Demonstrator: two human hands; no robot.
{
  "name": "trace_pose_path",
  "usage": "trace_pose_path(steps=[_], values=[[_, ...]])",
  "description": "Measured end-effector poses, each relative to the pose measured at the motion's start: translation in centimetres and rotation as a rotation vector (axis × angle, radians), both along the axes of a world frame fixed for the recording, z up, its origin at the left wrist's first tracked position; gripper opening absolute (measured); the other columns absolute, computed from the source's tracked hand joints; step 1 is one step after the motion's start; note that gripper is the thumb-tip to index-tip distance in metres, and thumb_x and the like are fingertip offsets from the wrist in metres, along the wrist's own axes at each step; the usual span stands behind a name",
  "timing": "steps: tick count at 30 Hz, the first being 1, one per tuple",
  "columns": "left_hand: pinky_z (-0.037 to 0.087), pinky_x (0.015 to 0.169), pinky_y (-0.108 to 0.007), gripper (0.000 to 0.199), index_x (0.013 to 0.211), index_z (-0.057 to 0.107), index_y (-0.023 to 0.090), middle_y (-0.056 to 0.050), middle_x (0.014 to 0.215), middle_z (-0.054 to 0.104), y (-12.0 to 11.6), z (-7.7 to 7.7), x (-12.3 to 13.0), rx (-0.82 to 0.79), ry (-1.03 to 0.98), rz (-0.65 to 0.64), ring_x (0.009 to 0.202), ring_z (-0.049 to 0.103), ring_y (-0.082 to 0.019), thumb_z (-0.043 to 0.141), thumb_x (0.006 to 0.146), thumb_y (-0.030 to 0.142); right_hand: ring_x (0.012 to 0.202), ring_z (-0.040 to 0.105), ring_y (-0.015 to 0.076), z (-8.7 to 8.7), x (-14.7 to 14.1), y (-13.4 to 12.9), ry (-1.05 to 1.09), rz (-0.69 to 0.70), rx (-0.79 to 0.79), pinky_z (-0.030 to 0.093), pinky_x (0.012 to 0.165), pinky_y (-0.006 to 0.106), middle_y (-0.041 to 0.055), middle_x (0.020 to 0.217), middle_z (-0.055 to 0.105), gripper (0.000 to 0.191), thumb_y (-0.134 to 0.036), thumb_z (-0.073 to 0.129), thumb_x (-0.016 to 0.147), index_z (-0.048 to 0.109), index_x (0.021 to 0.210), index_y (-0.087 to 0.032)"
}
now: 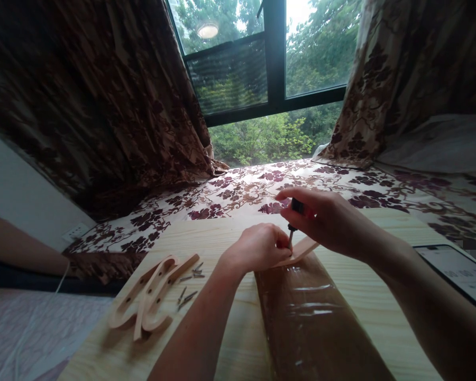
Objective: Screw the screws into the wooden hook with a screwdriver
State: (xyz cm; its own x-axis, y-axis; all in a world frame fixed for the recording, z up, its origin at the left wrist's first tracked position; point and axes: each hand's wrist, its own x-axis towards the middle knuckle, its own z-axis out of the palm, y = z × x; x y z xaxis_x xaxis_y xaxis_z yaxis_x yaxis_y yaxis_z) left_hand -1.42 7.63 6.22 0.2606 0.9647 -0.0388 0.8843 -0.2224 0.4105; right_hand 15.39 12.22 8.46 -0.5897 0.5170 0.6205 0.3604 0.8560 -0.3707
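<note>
My right hand point(323, 214) is wrapped round a screwdriver point(296, 207) with a dark handle, its index finger stretched past the top. The metal shaft points down to a pale wooden hook point(306, 247) lying across the far end of a brown, tape-covered box point(301, 301). Beside the screwdriver's tip, my left hand point(262, 246) is closed, its fingertips pinched against the hook. Whatever sits between those fingertips is hidden. More curved wooden hooks point(153, 296) with dark holes lie at the left, beside several loose screws point(187, 299).
A pale wooden board point(238, 317) carries the box and loose parts. At its right edge lies a phone point(456, 275) with a lit screen. Floral cloth point(238, 190) covers the ledge behind, below a window point(275, 63) between patterned curtains point(122, 95). A wall socket point(75, 232) is at left.
</note>
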Motion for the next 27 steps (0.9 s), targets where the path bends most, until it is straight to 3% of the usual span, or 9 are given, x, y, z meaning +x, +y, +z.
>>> trace_pose_path(steps=[5, 14, 27], values=[[0.032, 0.053, -0.024, 0.013, 0.074, 0.072, 0.024, 0.003, 0.067, 0.063, 0.00, 0.06, 0.08, 0.006, 0.003, 0.001, 0.060, 0.050, -0.013, 0.059, 0.074, 0.024, 0.064, 0.063, 0.0130, 0.12, 0.23, -0.18, 0.012, 0.076, -0.076, 0.045, 0.060, 0.023, 0.0027, 0.082, 0.072, 0.027, -0.022, 0.054, 0.088, 0.063, 0.113, -0.019], [0.034, 0.056, -0.023, 0.013, 0.077, 0.072, 0.023, 0.003, 0.071, 0.066, -0.33, 0.17, 0.21, 0.000, 0.013, -0.015, 0.063, 0.052, -0.013, 0.059, 0.076, 0.022, 0.049, 0.056, 0.0114, -0.39, -0.24, 0.25, 0.030, -0.022, -0.043, 0.040, 0.051, 0.023, -0.0023, 0.059, 0.063, 0.022, -0.029, 0.057, 0.088, 0.064, 0.105, -0.019], [0.034, 0.055, -0.024, 0.010, 0.076, 0.071, 0.023, 0.003, 0.069, 0.064, -0.53, 0.56, 0.55, 0.012, 0.048, -0.025, 0.063, 0.053, -0.014, 0.062, 0.076, 0.028, 0.046, 0.051, 0.0104, -0.35, -0.22, -0.08, 0.007, -0.091, 0.027, 0.037, 0.048, 0.022, -0.0032, 0.056, 0.059, 0.015, -0.030, 0.056, 0.087, 0.064, 0.094, -0.019]])
